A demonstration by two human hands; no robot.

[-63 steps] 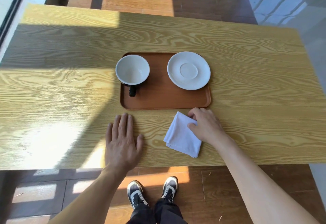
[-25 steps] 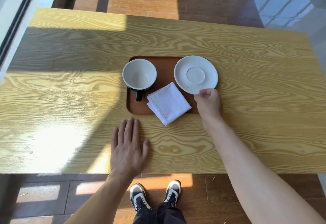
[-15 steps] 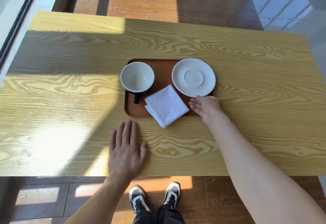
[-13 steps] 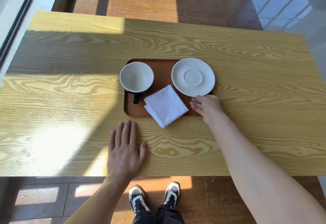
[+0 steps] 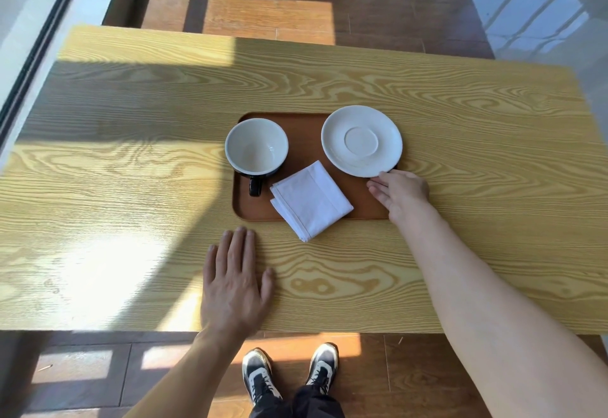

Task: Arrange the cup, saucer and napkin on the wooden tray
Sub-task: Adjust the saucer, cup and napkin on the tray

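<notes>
A brown wooden tray (image 5: 304, 141) lies in the middle of the table. On its left stands an empty cup (image 5: 256, 147), white inside, dark outside, handle pointing toward me. A white saucer (image 5: 362, 140) sits on the tray's right end and overhangs its edge. A folded white napkin (image 5: 311, 199) lies on the tray's front, one corner sticking out over the table. My right hand (image 5: 399, 192) rests at the tray's front right corner, fingers apart, fingertips touching the saucer's near rim. My left hand (image 5: 235, 277) lies flat on the table in front of the tray, holding nothing.
The light wood-grain table (image 5: 493, 154) runs wide to both sides, with its near edge just behind my left hand. A window frame (image 5: 39, 52) runs along the far left. My shoes (image 5: 289, 375) stand on the brown tiled floor below.
The napkin went from the table onto the tray's front. My right hand let it go, drew back to the tray's right corner and now touches the saucer's rim. My left hand stayed flat.
</notes>
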